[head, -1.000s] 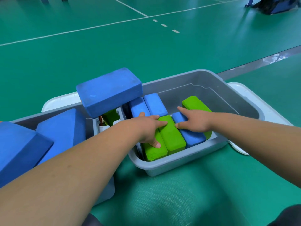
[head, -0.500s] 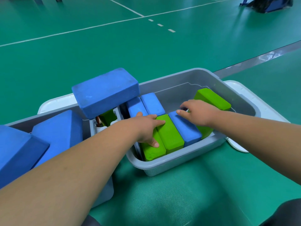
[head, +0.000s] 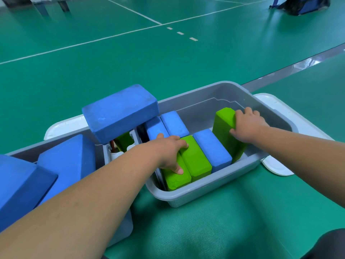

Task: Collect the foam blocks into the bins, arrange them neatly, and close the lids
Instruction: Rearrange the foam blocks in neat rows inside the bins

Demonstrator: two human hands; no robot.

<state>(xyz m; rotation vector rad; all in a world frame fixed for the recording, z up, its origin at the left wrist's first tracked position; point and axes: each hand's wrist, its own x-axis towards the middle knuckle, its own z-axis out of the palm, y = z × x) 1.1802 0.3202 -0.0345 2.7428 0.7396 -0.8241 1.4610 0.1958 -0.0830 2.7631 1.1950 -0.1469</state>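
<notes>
Downward view onto a green floor point(head: 130, 62) marked with white lines. Two grey bins side by side on it: left bin point(head: 123, 227) at the near left, right bin point(head: 205, 191) in the middle. A white lid point(head: 276, 103) lying under the right bin and showing past its right side; a second white lid point(head: 65, 126) just beyond the left bin.

Inside the right bin, a row of foam blocks along the near wall. From the left: two flat green blocks point(head: 196, 161) lying side by side, then a flat blue block point(head: 212, 150), then a tilted green block point(head: 225, 131) standing on end, close against the flat blue block. Farther back, at the left end, two further blue blocks point(head: 174, 123) lying side by side.

Left hand point(head: 168, 152) palm down on the two flat green blocks, fingers loosely spread, thumb pressed on the leftmost one, fingertips at the far end of its neighbour. Right hand point(head: 248, 126) gripping the top of the tilted green block, fingers curled over its far upper edge, thumb on the nearer face.

Large blue block point(head: 119, 113) resting slanted across the meeting rims of both bins. Beneath it, a partly hidden green block point(head: 124, 141). Heaped blue blocks point(head: 69, 157) in the left bin, rising above its rim.
</notes>
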